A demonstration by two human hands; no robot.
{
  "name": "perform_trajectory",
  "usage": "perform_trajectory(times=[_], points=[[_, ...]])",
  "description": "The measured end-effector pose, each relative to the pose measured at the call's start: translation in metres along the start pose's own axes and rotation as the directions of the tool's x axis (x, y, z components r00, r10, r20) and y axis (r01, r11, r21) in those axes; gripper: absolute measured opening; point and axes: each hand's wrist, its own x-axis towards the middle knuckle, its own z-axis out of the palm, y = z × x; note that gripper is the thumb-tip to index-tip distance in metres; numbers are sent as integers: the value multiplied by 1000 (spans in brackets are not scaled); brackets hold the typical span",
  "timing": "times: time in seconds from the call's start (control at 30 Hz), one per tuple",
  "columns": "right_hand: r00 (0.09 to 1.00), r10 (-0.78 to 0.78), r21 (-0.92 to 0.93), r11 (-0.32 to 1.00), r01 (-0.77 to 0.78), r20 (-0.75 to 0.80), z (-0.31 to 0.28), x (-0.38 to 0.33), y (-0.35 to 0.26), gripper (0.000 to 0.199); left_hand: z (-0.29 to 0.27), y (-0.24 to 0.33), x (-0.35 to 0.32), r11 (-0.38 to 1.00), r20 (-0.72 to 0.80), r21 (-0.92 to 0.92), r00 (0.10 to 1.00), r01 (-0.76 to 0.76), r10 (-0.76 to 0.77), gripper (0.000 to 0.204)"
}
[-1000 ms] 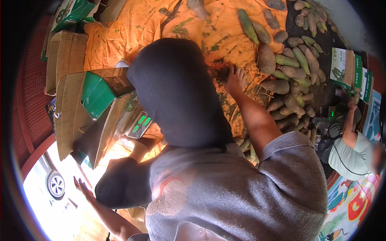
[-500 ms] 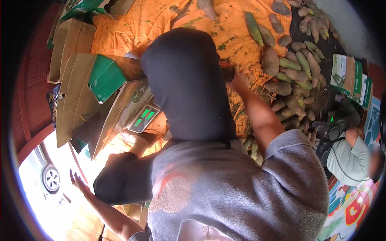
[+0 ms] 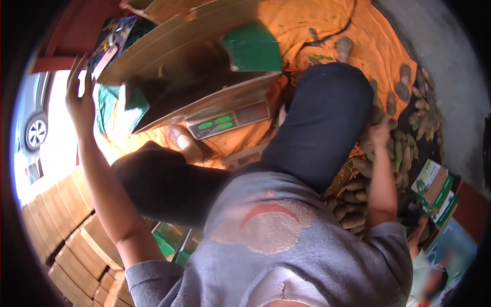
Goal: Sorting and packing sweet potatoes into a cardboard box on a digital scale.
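Note:
My left hand (image 3: 79, 97) is raised at the far left, fingers stretched and apart, with nothing in it. Beyond it stands a large open cardboard box (image 3: 169, 64) with a green inner flap. My right hand (image 3: 379, 134) is beside my right knee, closed on a brown root vegetable (image 3: 377, 114); the grip is slightly blurred. Around that hand lies a heap of elongated brown and green root vegetables (image 3: 404, 151). A digital scale (image 3: 212, 125) with lit green displays lies between my legs and the box.
An orange sheet (image 3: 337, 15) covers the ground. Stacked cardboard boxes (image 3: 76, 245) stand at lower left. A printed carton (image 3: 432, 181) is at right, near another person (image 3: 422, 271). A parked car (image 3: 37, 130) shows outside at far left.
My left hand has swung up and forward, beside the box. My right hand has moved right, past my knee to the heap, with a brown root vegetable. The view has turned left.

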Motion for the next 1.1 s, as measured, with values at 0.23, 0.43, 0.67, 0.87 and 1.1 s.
perform_trajectory(times=[0.23,0.43,0.67,0.87,1.1], points=[[819,-453,259,793,551,-353,-209,-3,-218,81,37,41,6,989,143,-72,980,-132,142,38],[350,-933,389,291,874,-86,-212,-133,-440,79,36,38,10,999,288,-11,957,47,-42,31],[-115,-769,206,22,978,629,-31,-197,-575,87,35,24,7,999,282,46,959,-29,15,23],[-2,-488,22,34,999,873,105,-174,-574,97,34,23,3,1000,305,26,952,10,-18,24],[68,-324,-95,-69,993,943,123,-160,-574,61,-1,58,37,954,691,193,658,230,-299,30]])
